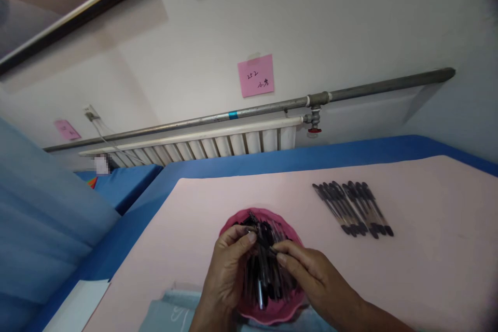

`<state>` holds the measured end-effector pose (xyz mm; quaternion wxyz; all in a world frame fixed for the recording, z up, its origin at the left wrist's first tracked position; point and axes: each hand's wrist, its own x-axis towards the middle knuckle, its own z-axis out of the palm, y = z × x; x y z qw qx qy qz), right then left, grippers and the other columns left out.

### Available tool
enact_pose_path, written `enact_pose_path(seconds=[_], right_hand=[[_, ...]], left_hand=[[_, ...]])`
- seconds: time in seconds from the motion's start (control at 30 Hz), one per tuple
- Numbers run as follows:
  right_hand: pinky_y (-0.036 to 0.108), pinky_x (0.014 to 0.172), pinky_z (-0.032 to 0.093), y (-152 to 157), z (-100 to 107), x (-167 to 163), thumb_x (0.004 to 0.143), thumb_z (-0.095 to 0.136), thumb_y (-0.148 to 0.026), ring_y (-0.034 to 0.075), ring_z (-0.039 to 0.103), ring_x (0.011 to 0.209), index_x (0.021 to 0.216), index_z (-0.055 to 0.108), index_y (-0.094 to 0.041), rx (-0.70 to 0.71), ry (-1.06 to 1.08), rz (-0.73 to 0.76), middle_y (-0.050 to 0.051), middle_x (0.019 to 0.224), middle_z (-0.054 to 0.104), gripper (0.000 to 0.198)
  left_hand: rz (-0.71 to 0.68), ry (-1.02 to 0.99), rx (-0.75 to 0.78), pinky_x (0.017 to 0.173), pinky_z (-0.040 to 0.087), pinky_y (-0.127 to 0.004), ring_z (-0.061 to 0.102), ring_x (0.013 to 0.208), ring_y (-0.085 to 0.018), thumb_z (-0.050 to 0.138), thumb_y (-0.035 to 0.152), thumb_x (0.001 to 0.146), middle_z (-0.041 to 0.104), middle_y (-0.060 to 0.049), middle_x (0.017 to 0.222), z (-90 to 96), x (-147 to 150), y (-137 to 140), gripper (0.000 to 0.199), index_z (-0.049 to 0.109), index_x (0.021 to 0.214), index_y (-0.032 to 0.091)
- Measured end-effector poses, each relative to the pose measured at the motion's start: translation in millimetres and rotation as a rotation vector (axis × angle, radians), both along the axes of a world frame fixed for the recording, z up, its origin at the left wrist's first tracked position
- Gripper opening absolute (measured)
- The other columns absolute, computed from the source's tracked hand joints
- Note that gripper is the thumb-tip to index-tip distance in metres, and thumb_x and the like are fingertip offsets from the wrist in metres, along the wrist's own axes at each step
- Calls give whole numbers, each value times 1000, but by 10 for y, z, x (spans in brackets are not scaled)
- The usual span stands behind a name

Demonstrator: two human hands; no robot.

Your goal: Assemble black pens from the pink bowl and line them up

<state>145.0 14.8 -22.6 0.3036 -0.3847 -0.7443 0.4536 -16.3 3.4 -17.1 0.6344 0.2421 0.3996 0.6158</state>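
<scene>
Pink tabletop (428, 270): both hands (229, 264) (307, 272) pinching pens (264, 275) inside pink bowl (237, 220).

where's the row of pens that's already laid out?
In the head view, the row of pens lies on the pink mat, right of the pink bowl and beyond the right hand.

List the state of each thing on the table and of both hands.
Pink bowl: upright, full of black pens.
Pens in bowl: loosely heaped.
Row of pens: capped, lying side by side on the pink mat.
Left hand: fingers pinching pens.
Right hand: fingertips on pens.
</scene>
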Motion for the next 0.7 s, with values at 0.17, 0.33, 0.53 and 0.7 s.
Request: enact_pose_path(seconds=[0.17, 0.33, 0.53, 0.7], right_hand=[[23, 53, 40, 16, 46, 21, 88, 39, -36, 12, 48, 56, 86, 58, -22, -70, 41, 22, -3, 61, 49, 24], [25, 58, 42, 11, 24, 7, 87, 39, -37, 14, 51, 61, 90, 59, -21, -54, 70, 14, -1, 67, 55, 25], [26, 61, 45, 23, -47, 6, 85, 44, -38, 15, 54, 66, 95, 59, -22, -74, 77, -35, -1, 72, 59, 25], [24, 58, 44, 42, -35, 1, 85, 44, -37, 13, 52, 62, 99, 59, -22, -149, 130, -23, -2, 68, 55, 26]], left_hand=[[-3, 2, 29, 62, 43, -22, 57, 61, -10, 73, 15, 59, 65, -2, 68, 16, 14, -4, 17, 66, 74, 13], [2, 85, 25, 61, 43, -22, 56, 60, -10, 71, 22, 62, 65, -2, 73, 76, -13, -8, 23, 66, 83, 15], [134, 645, 34, 55, 38, -21, 50, 56, -10, 61, 33, 70, 58, 1, 61, 109, -296, 28, 18, 64, 76, 16], [154, 1107, 45, 56, 34, -23, 49, 60, -13, 60, 24, 68, 59, 0, 63, -21, -388, 41, 6, 64, 68, 20]])
